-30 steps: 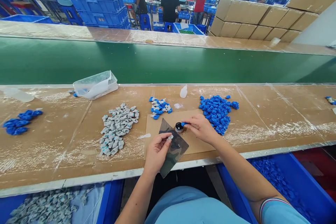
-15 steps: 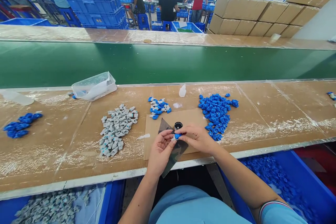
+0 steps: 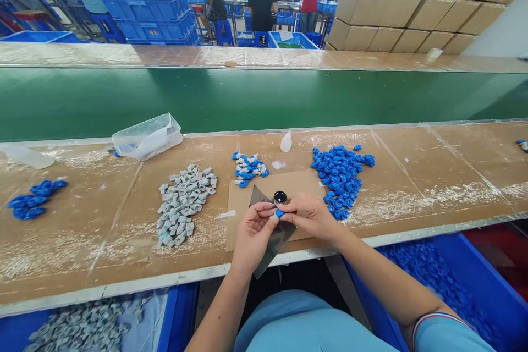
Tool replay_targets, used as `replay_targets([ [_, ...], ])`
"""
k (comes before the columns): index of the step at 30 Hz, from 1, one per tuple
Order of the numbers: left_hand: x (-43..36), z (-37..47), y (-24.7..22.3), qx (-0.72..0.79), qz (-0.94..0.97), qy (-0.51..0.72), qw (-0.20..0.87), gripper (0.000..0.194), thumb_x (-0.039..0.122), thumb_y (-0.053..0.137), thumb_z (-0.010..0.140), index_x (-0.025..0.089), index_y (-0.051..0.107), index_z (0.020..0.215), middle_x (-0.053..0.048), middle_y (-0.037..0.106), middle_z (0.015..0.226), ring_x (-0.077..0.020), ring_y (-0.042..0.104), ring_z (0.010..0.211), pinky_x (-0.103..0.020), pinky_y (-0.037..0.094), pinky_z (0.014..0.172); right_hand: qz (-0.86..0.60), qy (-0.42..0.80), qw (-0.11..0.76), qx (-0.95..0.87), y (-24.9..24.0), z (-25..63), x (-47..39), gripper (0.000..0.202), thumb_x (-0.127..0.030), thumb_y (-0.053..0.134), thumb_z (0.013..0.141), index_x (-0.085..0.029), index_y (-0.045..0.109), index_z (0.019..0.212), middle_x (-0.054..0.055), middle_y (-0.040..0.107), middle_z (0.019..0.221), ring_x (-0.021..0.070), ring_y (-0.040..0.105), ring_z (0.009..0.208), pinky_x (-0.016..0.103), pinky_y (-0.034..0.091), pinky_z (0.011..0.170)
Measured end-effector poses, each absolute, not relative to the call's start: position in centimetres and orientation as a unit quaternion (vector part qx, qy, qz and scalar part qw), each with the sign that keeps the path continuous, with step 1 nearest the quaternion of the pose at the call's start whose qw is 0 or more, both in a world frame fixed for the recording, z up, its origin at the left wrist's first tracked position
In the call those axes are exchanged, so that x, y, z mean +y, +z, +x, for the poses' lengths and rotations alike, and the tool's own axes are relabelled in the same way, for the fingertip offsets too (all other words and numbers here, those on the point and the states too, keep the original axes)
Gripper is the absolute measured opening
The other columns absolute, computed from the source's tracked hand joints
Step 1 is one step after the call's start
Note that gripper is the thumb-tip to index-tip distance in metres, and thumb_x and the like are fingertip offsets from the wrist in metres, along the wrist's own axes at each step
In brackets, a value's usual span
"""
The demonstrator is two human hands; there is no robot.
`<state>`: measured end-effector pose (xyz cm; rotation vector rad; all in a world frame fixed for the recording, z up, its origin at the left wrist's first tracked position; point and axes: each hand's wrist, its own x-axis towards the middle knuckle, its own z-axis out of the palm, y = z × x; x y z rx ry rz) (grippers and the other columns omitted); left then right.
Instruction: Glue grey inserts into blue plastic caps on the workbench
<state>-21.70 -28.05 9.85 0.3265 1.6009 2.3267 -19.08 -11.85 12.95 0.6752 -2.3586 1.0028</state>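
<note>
Between the fingertips of my left hand [image 3: 256, 232] and my right hand [image 3: 310, 216] is a small blue and grey-white part [image 3: 279, 213]; both hands pinch it. Just beyond the fingers stands a small round black cup [image 3: 279, 197]. Under my hands lies a dark, see-through sheet [image 3: 270, 256] on a piece of cardboard [image 3: 237, 231]. A pile of grey parts [image 3: 185, 203] is to the left, a pile of blue parts [image 3: 340, 176] to the right. Farther back sits a small cluster of joined blue and white parts [image 3: 249, 168].
A white squeeze bottle [image 3: 286, 142] and a clear plastic tub [image 3: 148, 137] stand near the green conveyor belt [image 3: 247, 93]. More blue parts [image 3: 33, 201] lie at far left. Blue bins [image 3: 474, 264] sit below the table edge. Cardboard boxes [image 3: 379, 8] and several people are beyond.
Both hands stay nearly in place, still pinching the small part, which has turned slightly so that more blue shows. The view has shifted a little.
</note>
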Motion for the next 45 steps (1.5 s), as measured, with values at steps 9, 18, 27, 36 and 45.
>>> replay_targets([
  [9,-29.4,-28.2,11.0,0.642,0.028,0.764,0.06,0.048,0.034,0.073,0.052,0.01,0.057,0.09,-0.005,0.06,0.08,-0.0124,0.059,0.077,-0.025,0.048,0.077,-0.091,0.073,0.216,-0.969,14.7,-20.0,-5.1,0.019,-0.021,0.055,0.086,-0.015,0.071,0.093,0.007,0.069,0.091,0.0226,0.059,0.086,0.035,0.036,0.08],
  [18,-29.5,-32.5,11.3,0.721,0.024,0.692,-0.015,0.029,0.01,0.059,0.066,0.009,0.055,0.095,-0.009,0.061,0.089,-0.0149,0.062,0.08,-0.029,0.05,0.078,-0.181,-0.114,0.043,-0.976,16.0,-21.5,-5.5,0.027,-0.024,0.048,0.089,-0.014,0.069,0.103,0.012,0.065,0.102,0.0287,0.055,0.099,0.037,0.031,0.079],
  [27,-35.3,-30.4,8.9,0.91,0.09,0.353,-0.197,0.03,0.007,0.049,0.074,0.008,0.064,0.099,-0.015,0.064,0.102,-0.0277,0.055,0.096,-0.044,0.036,0.092,-0.123,-0.049,0.157,-0.979,15.0,-21.7,-4.2,0.028,-0.022,0.048,0.082,-0.01,0.07,0.094,0.013,0.067,0.086,0.0269,0.061,0.084,0.036,0.041,0.077],
  [36,-36.3,-32.4,7.9,0.946,0.157,0.195,-0.205,0.022,0.017,0.043,0.079,0.012,0.063,0.086,-0.015,0.065,0.087,-0.0283,0.052,0.082,-0.039,0.036,0.081,0.051,0.328,0.208,-0.92,14.0,-20.8,-6.2,0.033,-0.035,0.043,0.085,-0.012,0.064,0.099,0.009,0.065,0.084,0.0141,0.062,0.067,0.027,0.051,0.063],
  [45,-35.7,-29.7,8.2,0.863,0.206,0.352,-0.299,0.028,0.027,0.04,0.086,0.011,0.061,0.095,-0.014,0.063,0.092,-0.024,0.055,0.091,-0.038,0.041,0.085,0.149,0.333,0.169,-0.916,14.0,-20.9,-9.2,0.02,-0.024,0.053,0.086,-0.013,0.066,0.097,0.007,0.068,0.092,0.0143,0.062,0.084,0.026,0.05,0.074],
])
